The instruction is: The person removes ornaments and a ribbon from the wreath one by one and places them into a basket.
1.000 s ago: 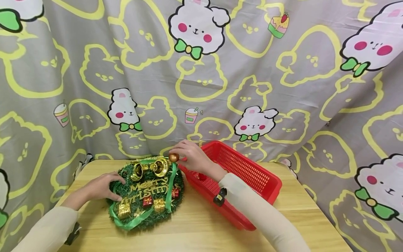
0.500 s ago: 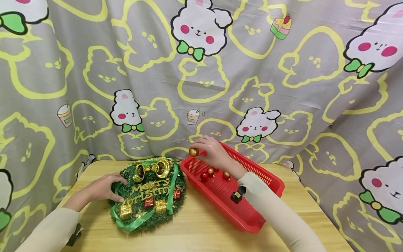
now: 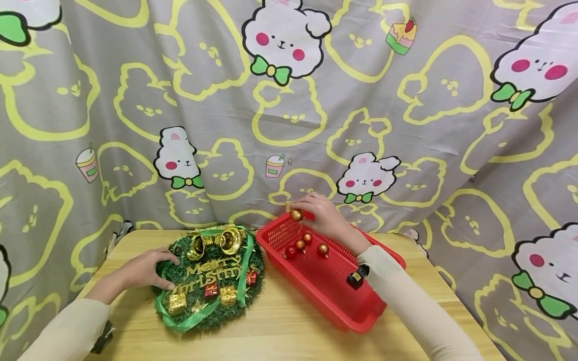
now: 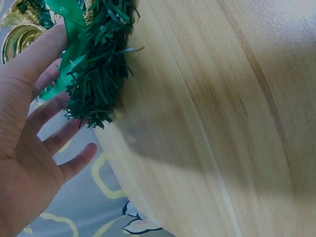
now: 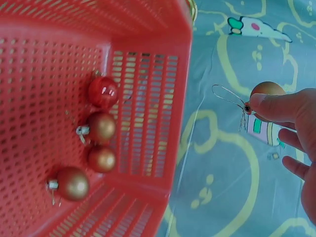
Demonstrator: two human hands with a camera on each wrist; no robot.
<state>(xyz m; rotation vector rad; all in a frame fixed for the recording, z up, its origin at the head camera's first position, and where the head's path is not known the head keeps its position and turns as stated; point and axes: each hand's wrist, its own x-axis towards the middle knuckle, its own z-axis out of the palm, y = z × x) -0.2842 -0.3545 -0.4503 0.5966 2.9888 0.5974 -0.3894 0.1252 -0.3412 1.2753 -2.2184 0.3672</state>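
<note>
A green tinsel Christmas wreath [image 3: 212,313] with gold bells, small gift boxes, a green ribbon and gold lettering lies on the table at left. My left hand [image 3: 144,271] rests at its left edge, fingers fairly straight and spread; the left wrist view shows the little finger free and other fingertips partly hidden by tinsel. In my right hand [image 3: 322,216], a gold Christmas ball [image 3: 296,214] is pinched between thumb and fingers, its string loop hanging free in the right wrist view. This hand is above the far side of the red basket [image 3: 311,301].
Inside the basket lie a red ball [image 5: 103,92] and several gold balls [image 5: 73,183], grouped towards one end. The wooden table [image 3: 266,336] shows between wreath and basket and along the front. A patterned curtain [image 3: 289,125] hangs directly behind the table.
My right hand has moved right with the gold ball, from the wreath's upper right edge to above the basket. My left hand has stayed at the wreath.
</note>
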